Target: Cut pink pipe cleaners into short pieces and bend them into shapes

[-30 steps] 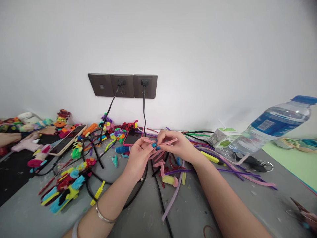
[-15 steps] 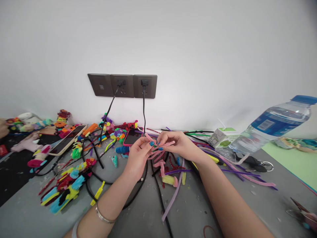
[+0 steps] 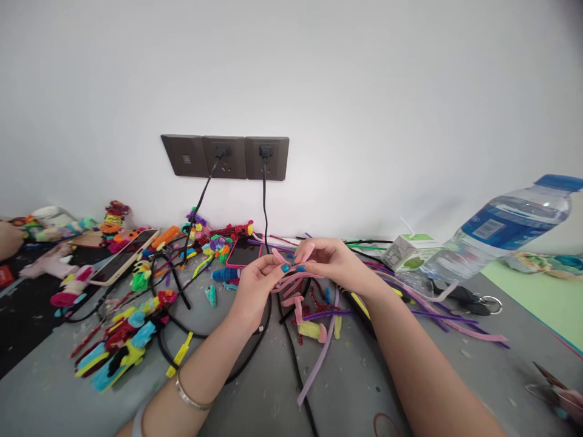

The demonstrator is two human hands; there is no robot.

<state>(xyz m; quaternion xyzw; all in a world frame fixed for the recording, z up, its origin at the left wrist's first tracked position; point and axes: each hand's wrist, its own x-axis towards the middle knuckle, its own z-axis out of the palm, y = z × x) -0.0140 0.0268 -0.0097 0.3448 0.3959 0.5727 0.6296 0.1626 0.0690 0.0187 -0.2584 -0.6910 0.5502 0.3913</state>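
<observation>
Both hands meet over the middle of the grey table. My left hand (image 3: 259,282) pinches a pink pipe cleaner (image 3: 305,252) between thumb and fingertips. From the other side my right hand (image 3: 334,264) is closed on the same piece, its thumb almost touching the left one. Two pink ends poke up above the fingers; the part between the fingertips is hidden. Just below lie more pink pipe-cleaner strands (image 3: 296,303), a pale yellow fuzzy piece (image 3: 312,329) with a pink end, and a long lilac pipe cleaner (image 3: 321,358).
Colourful pipe-cleaner figures (image 3: 130,340) and a phone (image 3: 125,258) lie to the left, among black cables (image 3: 294,358). At right are a juice carton (image 3: 412,252), a tilted water bottle (image 3: 505,224), keys (image 3: 469,300) and scissors (image 3: 553,385). Another person's hand (image 3: 9,238) shows at far left.
The pink pipe cleaner's right end, which pointed sideways, now stands up between my fingers. My two thumbs have come closer together. At far left the other person's hand has moved further into view.
</observation>
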